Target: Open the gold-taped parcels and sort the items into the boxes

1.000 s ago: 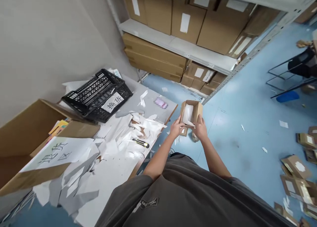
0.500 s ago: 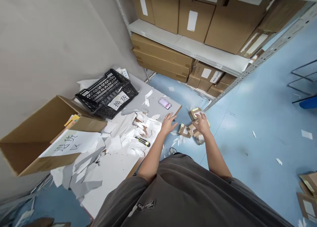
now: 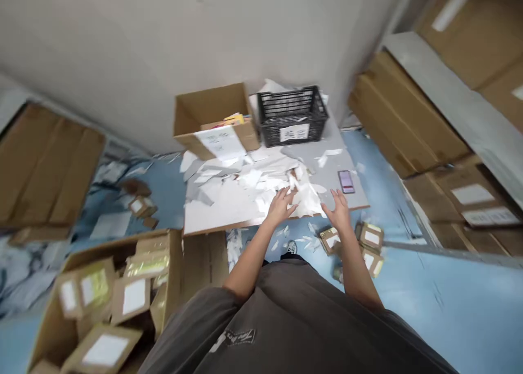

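Both of my hands hold nothing and have their fingers apart. My left hand (image 3: 281,206) is over the front edge of the white table (image 3: 216,220), close to torn white paper scraps (image 3: 265,181). Farther right, my right hand (image 3: 338,209) is at the same table edge, just below a phone (image 3: 346,182) with a lit screen. Behind the scraps stand an open cardboard box (image 3: 188,141) with a paper sign on its front and a black plastic crate (image 3: 272,137) with a white label. The box cutter seen earlier cannot be made out now.
Small parcels (image 3: 371,237) lie on the blue floor by my right arm. At lower left stands a large carton (image 3: 175,270) full of labelled parcels. Shelving (image 3: 457,96) with boxes rises on the right; stacked cartons (image 3: 44,167) are at far left, blurred.
My view has swung left, so the table now lies straight ahead and the large parcel carton has come into sight. Both hands are still open, now over the table's front edge.
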A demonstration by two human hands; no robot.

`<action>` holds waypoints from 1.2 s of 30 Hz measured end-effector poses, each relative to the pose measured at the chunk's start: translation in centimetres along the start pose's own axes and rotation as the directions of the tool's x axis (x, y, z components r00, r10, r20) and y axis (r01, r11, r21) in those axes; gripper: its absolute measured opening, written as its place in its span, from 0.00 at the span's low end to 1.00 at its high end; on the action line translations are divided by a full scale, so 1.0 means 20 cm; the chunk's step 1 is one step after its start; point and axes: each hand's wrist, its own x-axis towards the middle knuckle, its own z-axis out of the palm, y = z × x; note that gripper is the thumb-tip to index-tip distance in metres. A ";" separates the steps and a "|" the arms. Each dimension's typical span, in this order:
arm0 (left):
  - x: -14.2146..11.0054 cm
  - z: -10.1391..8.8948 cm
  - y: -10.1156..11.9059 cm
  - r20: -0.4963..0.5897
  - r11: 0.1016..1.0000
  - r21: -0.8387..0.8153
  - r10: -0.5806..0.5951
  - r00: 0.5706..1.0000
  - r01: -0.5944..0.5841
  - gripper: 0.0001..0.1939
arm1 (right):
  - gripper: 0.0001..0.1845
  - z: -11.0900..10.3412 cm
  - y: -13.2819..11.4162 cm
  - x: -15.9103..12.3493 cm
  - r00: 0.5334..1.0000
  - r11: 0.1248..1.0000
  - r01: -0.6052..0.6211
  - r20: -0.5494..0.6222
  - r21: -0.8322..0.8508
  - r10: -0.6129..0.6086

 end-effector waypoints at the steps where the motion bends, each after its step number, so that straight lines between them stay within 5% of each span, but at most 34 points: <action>1: -0.08 -0.07 -0.08 -0.044 0.998 0.009 -0.057 0.997 0.058 0.27 | 0.39 0.07 -0.09 0.07 0.997 0.998 0.063 0.037 0.011 -0.064; 5: -0.49 -0.32 -0.37 -0.233 0.951 -0.001 -0.301 0.925 0.309 0.27 | 0.37 0.35 -0.50 0.25 0.931 0.948 0.307 0.180 0.087 -0.318; 9: -1.01 -0.49 -0.58 -0.404 0.854 -0.084 -0.500 0.766 0.513 0.27 | 0.34 0.65 -0.98 0.21 0.808 0.854 0.489 0.274 0.180 -0.521; 17: -2.13 -0.70 -0.86 -0.523 0.596 -0.262 -0.749 0.407 0.759 0.28 | 0.33 1.26 -1.84 -0.38 0.500 0.632 0.697 0.403 0.338 -0.767; 22: -2.65 -0.82 -1.04 -0.431 0.406 -0.274 -0.862 0.266 0.872 0.34 | 0.39 1.61 -2.28 -0.76 0.329 0.540 0.758 0.501 0.365 -0.800; 26: -2.88 -0.93 -1.22 -0.332 0.289 -0.237 -0.921 0.202 0.927 0.41 | 0.44 1.89 -2.58 -1.00 0.195 0.495 0.779 0.603 0.385 -0.774; 30: -2.96 -0.97 -1.43 -0.275 0.245 -0.246 -0.945 0.175 0.938 0.49 | 0.50 2.17 -2.78 -1.15 0.093 0.478 0.793 0.701 0.377 -0.707; 36: -2.87 -0.90 -1.76 -0.196 0.262 -0.201 -0.955 0.223 0.944 0.55 | 0.61 2.56 -2.87 -1.25 0.069 0.542 0.804 0.869 0.242 -0.490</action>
